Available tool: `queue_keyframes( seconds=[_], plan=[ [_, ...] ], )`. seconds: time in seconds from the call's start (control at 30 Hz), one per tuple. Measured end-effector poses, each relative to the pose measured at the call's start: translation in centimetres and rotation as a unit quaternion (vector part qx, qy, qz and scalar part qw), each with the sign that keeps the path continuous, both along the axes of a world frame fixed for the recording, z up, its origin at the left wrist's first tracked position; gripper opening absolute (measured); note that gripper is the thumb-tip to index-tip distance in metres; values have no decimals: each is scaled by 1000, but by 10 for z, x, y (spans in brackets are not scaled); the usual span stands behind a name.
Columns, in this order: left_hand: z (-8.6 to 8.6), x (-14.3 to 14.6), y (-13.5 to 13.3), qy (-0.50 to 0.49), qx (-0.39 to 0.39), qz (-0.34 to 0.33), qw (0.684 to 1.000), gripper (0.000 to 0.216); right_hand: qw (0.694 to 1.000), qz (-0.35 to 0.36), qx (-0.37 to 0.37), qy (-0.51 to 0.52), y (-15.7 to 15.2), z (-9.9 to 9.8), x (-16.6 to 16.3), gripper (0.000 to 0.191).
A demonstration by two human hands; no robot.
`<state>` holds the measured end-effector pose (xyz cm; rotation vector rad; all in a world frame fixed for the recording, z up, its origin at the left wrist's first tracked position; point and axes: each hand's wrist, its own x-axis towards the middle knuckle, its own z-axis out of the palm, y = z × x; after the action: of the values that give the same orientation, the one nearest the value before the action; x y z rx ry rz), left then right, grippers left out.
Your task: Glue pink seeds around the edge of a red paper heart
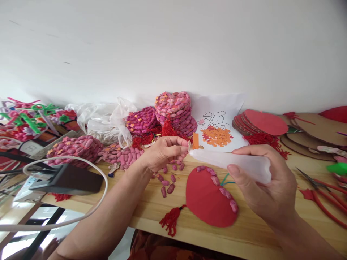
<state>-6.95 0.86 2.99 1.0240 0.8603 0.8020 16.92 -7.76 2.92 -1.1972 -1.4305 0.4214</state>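
My right hand (267, 184) is wrapped round a translucent white squeeze bottle (244, 164), likely glue, tilted with its narrow nozzle toward the left. At the nozzle's tip, my left hand (169, 151) is closed in a pinch; a small pale scrap (189, 145) shows at the fingertips, too small to name. Below the bottle lies a red heart-shaped card (208, 198). Several pink-dyed peanuts (214, 180) line its upper right edge, beside a green loop (226, 180). A red tassel (171, 220) hangs off its left side. Loose pink peanuts (170, 188) lie left of the card.
Stacked peanut-covered pieces (173, 112) stand at the back, near a white plastic bag (105, 121). Orange paper stars (217, 136) lie on a white sheet (235, 104). Red-handled scissors (325, 195) and cardboard shapes (306, 139) are right. A black box (70, 178) and white cable (104, 180) sit left.
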Motion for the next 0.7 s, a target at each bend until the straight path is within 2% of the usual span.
queue_keyframes(
  seconds=[0.1,0.33,0.5,0.7],
  plan=[
    [-1,0,0,-2,-3,0,1000,38,1000,-5,-20,16,-1,1,-1,23],
    [-4,-1,2,3,3,-3,1000,37,1000,23,2,12,0,-1,1,21],
    [-3,0,1,0,2,6,1000,38,1000,-2,-30,-2,1,1,0,21],
    [-1,0,1,-8,-3,10,1000,37,1000,6,28,2,5,-1,2,19]
  ],
)
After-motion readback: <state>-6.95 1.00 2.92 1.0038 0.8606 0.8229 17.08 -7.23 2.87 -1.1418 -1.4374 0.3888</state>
